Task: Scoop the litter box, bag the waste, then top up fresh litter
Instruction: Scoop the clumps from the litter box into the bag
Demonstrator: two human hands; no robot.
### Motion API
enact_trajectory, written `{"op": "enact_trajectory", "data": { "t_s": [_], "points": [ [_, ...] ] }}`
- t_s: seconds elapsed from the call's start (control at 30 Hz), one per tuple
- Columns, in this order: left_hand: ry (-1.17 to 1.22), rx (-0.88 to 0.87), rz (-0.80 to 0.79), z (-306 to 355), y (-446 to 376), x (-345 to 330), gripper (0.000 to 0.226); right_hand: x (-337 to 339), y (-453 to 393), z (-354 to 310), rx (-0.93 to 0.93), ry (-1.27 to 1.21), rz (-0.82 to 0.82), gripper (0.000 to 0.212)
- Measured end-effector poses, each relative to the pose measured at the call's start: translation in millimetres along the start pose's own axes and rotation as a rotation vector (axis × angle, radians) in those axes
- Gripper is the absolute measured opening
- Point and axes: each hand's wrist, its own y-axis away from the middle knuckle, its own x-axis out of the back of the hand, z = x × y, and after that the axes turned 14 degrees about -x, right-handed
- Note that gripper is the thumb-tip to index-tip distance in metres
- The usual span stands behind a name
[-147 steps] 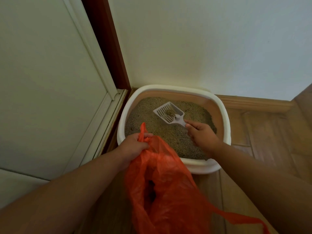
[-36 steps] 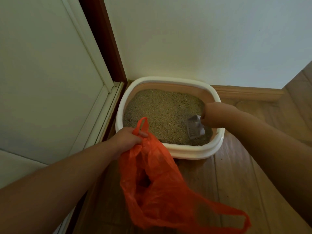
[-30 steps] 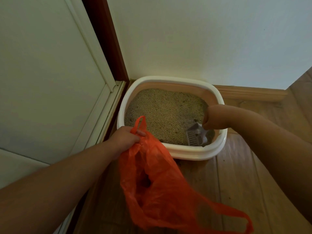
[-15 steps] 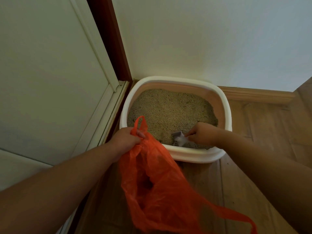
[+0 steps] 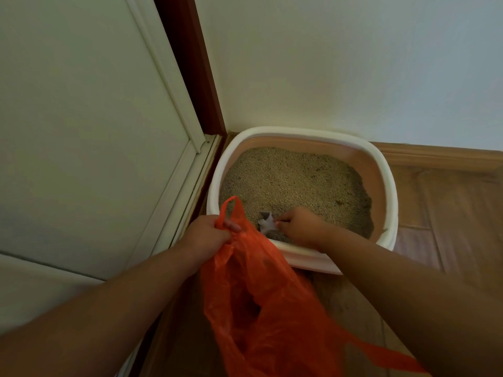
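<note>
A white-rimmed litter box (image 5: 388,186) stands in the corner on the floor, filled with beige litter (image 5: 294,180). My right hand (image 5: 300,227) grips a white plastic scoop (image 5: 266,223) at the box's near edge, its head low in the litter and partly hidden behind the bag. My left hand (image 5: 208,235) holds one handle of an orange plastic bag (image 5: 261,300), which hangs open in front of the box. The bag's other handle trails loose at the lower right.
A white door panel (image 5: 81,145) with a dark red frame (image 5: 190,63) closes the left side. A white wall (image 5: 340,63) and wooden skirting (image 5: 435,156) run behind the box. Wooden floor (image 5: 449,213) lies to the right.
My right hand carried the scoop from the box's right side to its near-left edge, close to the bag's mouth. My left hand kept holding the bag handle.
</note>
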Motion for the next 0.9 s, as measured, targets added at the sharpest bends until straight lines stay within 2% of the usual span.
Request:
{"op": "enact_trajectory", "data": {
  "t_s": [0.4,0.57,0.9],
  "points": [
    [0.069,0.047,-0.021,2,1,4,0.033,-19,-26,-25,-0.113,-0.283,0.02,0.028],
    [0.076,0.061,-0.026,4,0,4,0.033,-24,-32,-29,-0.09,-0.332,0.086,0.031],
    [0.084,0.079,-0.046,3,1,5,0.034,-24,-50,-30,-0.003,-0.416,0.1,0.035]
  ]
}}
